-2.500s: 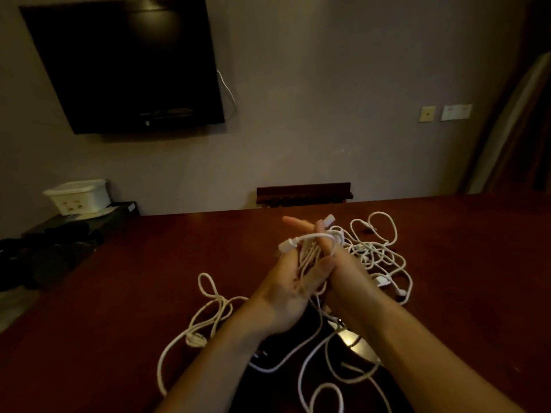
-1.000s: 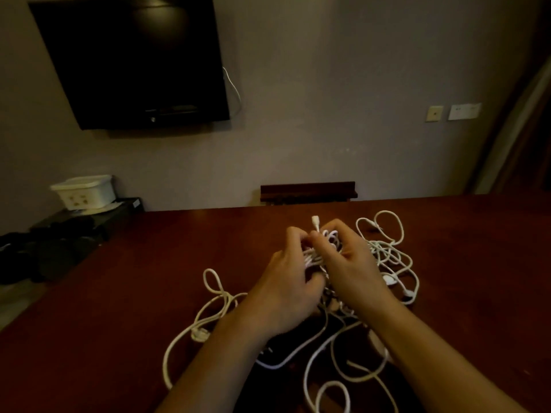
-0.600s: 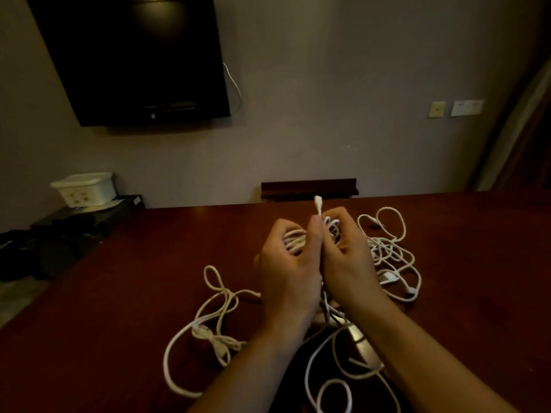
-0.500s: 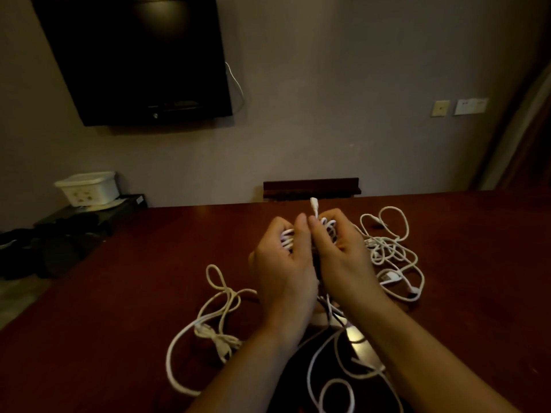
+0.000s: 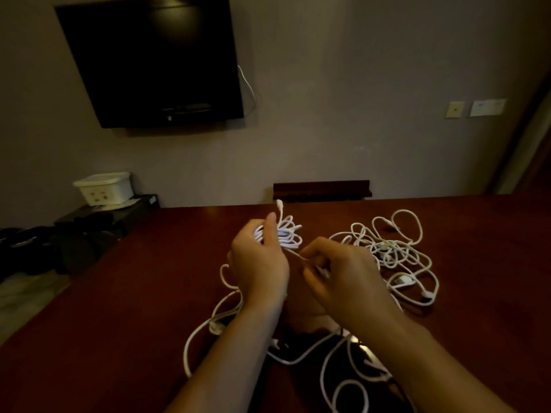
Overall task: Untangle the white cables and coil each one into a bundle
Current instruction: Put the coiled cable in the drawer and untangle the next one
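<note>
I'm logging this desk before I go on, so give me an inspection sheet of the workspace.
Surface: dark red wooden table.
Job's things: coiled white cable bundle; tangled white cable heap; loose white loops.
Clutter: dark flat item under the loops, unclear.
Grippers: left hand grips the bundle; right hand pinches its trailing strand.
Cables: thin white wire beside the black wall screen.
Surroundings: white plastic tub, wall plates.
</note>
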Motion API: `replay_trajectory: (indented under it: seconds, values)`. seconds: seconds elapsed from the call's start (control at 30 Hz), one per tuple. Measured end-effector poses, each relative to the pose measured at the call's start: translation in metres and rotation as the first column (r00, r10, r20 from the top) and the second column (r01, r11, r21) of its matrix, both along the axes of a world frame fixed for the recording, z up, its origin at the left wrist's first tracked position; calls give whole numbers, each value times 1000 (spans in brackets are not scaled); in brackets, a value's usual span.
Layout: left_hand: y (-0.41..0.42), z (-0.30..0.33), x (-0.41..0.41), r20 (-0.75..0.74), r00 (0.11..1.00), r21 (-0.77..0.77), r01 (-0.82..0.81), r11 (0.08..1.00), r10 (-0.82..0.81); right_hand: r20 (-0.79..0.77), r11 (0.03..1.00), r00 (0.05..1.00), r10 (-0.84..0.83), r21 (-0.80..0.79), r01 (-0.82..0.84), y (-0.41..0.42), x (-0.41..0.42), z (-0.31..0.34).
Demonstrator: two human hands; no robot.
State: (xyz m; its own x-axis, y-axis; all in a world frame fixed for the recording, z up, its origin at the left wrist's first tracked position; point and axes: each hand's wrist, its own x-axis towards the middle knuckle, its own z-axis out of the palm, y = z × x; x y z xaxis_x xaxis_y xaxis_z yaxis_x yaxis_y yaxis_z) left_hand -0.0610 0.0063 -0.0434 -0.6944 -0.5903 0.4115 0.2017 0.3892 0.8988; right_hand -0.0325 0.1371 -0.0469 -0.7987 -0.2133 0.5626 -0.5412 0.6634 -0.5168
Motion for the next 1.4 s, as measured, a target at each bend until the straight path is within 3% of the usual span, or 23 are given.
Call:
replay_trajectory:
  seconds: [0.13,0.23,0.3,0.37,0.47,0.57,0.63,0.77,0.87,0.9,0.97,1.03,1.13,1.23,1.3,1.4]
  values:
    - [-7,-5,-7,119,992,-52,57,997,-51,-205,991,972,113,99,-95,4,-2,3]
    - [-11,-8,-14,169,934,-44,326,944,-315,-341,998,938,56,28,-49,12,-11,4]
    - [-10,-4,-10,145,841,-86,535,840,-521,-389,996,921,-32,-86,-2,23,-18,6]
    - [-6,2,-1,122,752,-116,660,743,-648,-302,974,951,-64,-228,-6,33,-24,7]
    - [-3,7,5,76,689,-56,725,686,-721,-27,893,997,69,-444,-74,41,-29,8]
    - [-2,9,8,-15,693,108,718,688,-721,229,738,941,251,-674,-33,40,-33,8]
    - [1,11,9,-51,711,165,698,697,-701,325,673,882,340,-739,13,35,-32,6]
    - [11,11,4,-148,805,367,585,724,-575,320,783,892,319,-620,-57,19,-24,-2]
    - [13,11,-2,-186,889,514,451,730,-418,219,946,965,144,-317,-69,2,-16,-7]
    - [13,9,-1,-172,917,471,397,788,-360,192,980,977,96,-189,-59,-3,-11,-6]
    - [10,5,5,-127,964,173,252,952,-232,145,998,989,34,51,-42,-9,-1,-2]
    - [6,2,8,-125,975,-61,178,982,-184,89,983,996,16,182,-32,-8,9,7]
    - [0,-3,0,-27,984,-143,168,975,-174,-205,957,976,70,289,-7,-5,15,14]
    - [-5,-5,-2,77,972,-240,234,942,-222,-376,967,925,53,250,47,-1,9,7]
    - [-7,-4,-2,112,946,-255,323,912,-304,-317,991,948,16,129,26,4,0,2]
    - [-8,-1,-1,88,897,-235,441,866,-433,-149,983,989,22,-177,-48,13,-16,-1]
